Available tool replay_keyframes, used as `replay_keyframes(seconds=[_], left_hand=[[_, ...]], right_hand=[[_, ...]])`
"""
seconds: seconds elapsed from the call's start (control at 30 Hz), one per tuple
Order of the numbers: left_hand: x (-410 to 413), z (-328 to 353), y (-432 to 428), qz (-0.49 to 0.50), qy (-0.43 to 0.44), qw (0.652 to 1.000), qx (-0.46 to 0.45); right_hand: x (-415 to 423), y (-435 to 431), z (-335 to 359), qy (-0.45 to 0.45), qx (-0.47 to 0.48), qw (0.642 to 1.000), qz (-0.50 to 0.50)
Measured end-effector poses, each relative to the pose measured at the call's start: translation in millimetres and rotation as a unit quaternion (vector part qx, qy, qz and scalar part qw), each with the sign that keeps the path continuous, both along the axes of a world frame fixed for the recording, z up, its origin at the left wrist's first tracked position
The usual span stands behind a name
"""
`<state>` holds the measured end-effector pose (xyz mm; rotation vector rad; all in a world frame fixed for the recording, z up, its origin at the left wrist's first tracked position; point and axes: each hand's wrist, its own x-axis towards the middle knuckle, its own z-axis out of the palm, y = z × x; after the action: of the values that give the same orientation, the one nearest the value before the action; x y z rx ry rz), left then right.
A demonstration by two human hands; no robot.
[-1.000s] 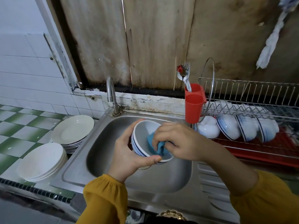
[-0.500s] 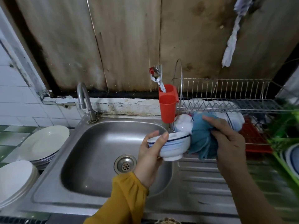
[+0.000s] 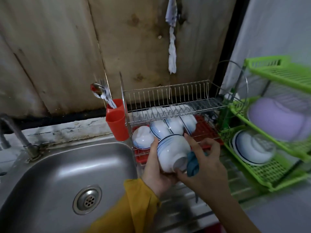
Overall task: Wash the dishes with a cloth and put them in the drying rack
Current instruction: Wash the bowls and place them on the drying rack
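Head view, looking down on both hands. Grips a white, blue-striped bowl [image 3: 170, 150] in the left hand [image 3: 156, 167], fingers curled round its left side and underside, mustard sleeve [image 3: 134, 207] at the wrist. Bowl tipped on its side, foot toward the camera, mouth toward the drying rack [image 3: 168, 98] just beyond the hands, at the rack's front edge. Pinches a teal cloth [image 3: 192, 164] in the right hand [image 3: 207, 167] between thumb and palm, thumb against the bowl's foot, remaining fingers loosely spread, forefinger touching the bowl's right side. Just past the fingertips, other bowls [image 3: 161, 130] in a row on the rack's lower level over a red tray [image 3: 205, 130]. Left of the left hand, a red cup [image 3: 117, 121] with cutlery [image 3: 101, 93] hooked on the rack's end, then the steel sink [image 3: 58, 174] and tap [image 3: 16, 130]. Right of the right hand, a green rack [image 3: 269, 170] with a plate [image 3: 252, 148] and a purple basin [image 3: 277, 120], both blurred.
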<state>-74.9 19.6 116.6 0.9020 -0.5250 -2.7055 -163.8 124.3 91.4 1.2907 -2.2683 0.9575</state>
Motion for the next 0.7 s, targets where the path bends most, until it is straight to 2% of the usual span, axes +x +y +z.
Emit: replay_keyframes(seconds=[0.17, 0.23, 0.33, 0.4, 0.53, 0.7], left_hand=[[-24, 8, 12, -0.048, -0.008, 0.997, 0.055], [-32, 12, 14, -0.057, -0.013, 0.997, 0.054], [-50, 15, 15, -0.074, -0.024, 0.996, 0.054], [-62, 10, 12, -0.083, -0.051, 0.995, 0.036], [-81, 3, 3, -0.163, -0.128, 0.976, -0.06], [-95, -8, -21, -0.245, -0.14, 0.947, -0.151]], right_hand=[[-30, 15, -3, -0.044, 0.073, 0.995, 0.047], [-42, 21, -4, -0.099, 0.102, 0.986, 0.082], [-54, 21, -6, -0.123, 0.131, 0.98, 0.084], [-59, 18, -9, -0.14, 0.097, 0.983, 0.067], [-77, 17, -21, -0.2, -0.024, 0.978, 0.045], [-107, 12, -23, -0.272, -0.047, 0.961, 0.029]])
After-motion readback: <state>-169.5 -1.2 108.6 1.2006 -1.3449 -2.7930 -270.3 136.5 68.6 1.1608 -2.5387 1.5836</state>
